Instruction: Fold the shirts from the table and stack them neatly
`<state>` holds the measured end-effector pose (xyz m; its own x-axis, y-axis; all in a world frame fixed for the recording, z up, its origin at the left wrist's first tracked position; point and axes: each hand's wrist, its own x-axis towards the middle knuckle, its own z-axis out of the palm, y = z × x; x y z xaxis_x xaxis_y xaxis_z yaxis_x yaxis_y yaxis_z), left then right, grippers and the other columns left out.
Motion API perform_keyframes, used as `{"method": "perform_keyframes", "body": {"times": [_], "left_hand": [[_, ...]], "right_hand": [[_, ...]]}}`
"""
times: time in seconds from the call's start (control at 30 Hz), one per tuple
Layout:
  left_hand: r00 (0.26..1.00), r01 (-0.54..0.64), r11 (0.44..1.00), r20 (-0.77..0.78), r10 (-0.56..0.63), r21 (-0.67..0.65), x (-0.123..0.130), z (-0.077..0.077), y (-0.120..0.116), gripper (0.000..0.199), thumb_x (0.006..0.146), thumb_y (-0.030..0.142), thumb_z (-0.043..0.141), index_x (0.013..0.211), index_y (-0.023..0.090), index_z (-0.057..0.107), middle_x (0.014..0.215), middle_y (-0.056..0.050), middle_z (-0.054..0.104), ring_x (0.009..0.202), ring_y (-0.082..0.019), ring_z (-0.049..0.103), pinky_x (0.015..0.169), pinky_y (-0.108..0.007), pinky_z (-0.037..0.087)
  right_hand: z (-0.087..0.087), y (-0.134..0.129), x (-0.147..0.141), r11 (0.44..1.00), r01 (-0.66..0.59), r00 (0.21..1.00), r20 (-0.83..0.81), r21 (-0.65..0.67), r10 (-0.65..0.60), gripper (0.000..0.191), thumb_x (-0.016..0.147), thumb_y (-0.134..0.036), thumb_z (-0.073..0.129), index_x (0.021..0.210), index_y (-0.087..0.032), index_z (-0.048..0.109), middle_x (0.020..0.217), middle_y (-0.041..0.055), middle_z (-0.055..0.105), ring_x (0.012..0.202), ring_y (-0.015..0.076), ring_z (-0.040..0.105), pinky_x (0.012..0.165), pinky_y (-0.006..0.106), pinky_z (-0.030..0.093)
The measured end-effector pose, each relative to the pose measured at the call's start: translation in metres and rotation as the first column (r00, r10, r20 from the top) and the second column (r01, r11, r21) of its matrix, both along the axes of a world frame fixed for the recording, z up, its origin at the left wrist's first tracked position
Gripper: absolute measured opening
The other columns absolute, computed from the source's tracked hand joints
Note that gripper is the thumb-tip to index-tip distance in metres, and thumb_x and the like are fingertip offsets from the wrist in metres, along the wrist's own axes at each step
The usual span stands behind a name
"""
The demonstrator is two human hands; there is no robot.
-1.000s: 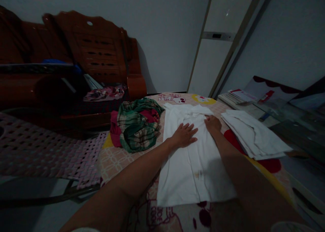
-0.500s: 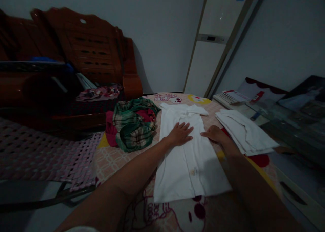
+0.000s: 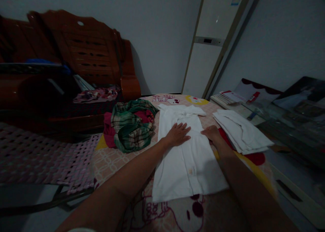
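A white shirt point(image 3: 175, 171) lies partly folded on the cloth-covered table, a small label showing near its lower end. My left hand point(image 3: 177, 134) rests flat on its upper middle with the fingers spread. At the shirt's right edge, my right hand point(image 3: 211, 133) is closed, thumb and fingers pinching the fabric. To the right of that hand sits a folded white garment point(image 3: 241, 130). A green plaid garment point(image 3: 134, 127), bundled with dark pink cloth, lies to the left of the shirt.
The round table has a patterned pink tablecloth point(image 3: 111, 164). A woven chair point(image 3: 50, 157) stands at left, with a wooden sofa point(image 3: 93, 52) behind it. Papers point(image 3: 228, 97) and a glass-topped cabinet point(image 3: 284, 120) are at right. A tall white air conditioner point(image 3: 200, 66) stands at the back.
My right hand's fingers have closed on the shirt's right edge. My left hand stays flat on the fabric. The whole view has shifted slightly.
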<state>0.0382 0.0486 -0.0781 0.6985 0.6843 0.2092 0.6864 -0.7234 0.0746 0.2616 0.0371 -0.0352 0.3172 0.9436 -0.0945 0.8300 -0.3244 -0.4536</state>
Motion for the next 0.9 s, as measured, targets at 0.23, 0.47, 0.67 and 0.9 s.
{"method": "perform_keyframes", "body": {"times": [0.23,0.47,0.67,0.9], "left_hand": [[1.000,-0.017,1.000,-0.020,0.016,-0.011,0.001,0.004,-0.003,0.060,0.099,0.053,0.033,0.151,0.023,0.037,0.157,-0.014,0.035,0.143,-0.032,0.035,0.115,-0.052,0.028],[1.000,-0.020,1.000,-0.011,0.020,0.002,0.000,0.002,-0.004,0.060,0.099,0.055,0.032,0.150,0.023,0.038,0.157,-0.014,0.036,0.143,-0.031,0.036,0.115,-0.052,0.029],[1.000,-0.025,1.000,0.004,0.025,-0.005,0.000,0.003,-0.006,0.060,0.099,0.055,0.031,0.150,0.023,0.038,0.157,-0.015,0.034,0.143,-0.032,0.035,0.115,-0.053,0.028],[0.995,-0.089,0.995,0.036,0.091,-0.051,0.004,0.006,-0.005,0.059,0.099,0.055,0.030,0.148,0.025,0.040,0.156,-0.013,0.038,0.143,-0.034,0.034,0.115,-0.059,0.026]], "right_hand": [[0.001,0.012,0.004,1.000,-0.017,0.992,0.123,-0.007,0.017,0.031,0.080,-0.038,0.066,0.056,-0.017,0.068,0.052,0.0070,0.064,0.063,0.0215,0.068,0.054,0.025,0.045],[-0.005,0.058,-0.003,0.995,0.078,0.996,0.050,0.063,-0.081,0.029,0.083,-0.031,0.058,0.079,-0.008,0.075,0.062,0.0138,0.069,0.063,0.0222,0.069,0.052,0.024,0.046],[-0.005,0.085,-0.008,0.987,0.107,0.994,-0.016,0.116,-0.106,0.029,0.078,-0.031,0.065,0.093,-0.007,0.074,0.070,0.0160,0.072,0.066,0.0257,0.070,0.051,0.027,0.047],[-0.013,0.083,-0.017,0.978,0.028,0.978,0.199,0.206,-0.070,0.027,0.087,-0.023,0.055,0.103,-0.007,0.070,0.107,0.0249,0.070,0.102,0.0328,0.067,0.079,0.036,0.051]]}}
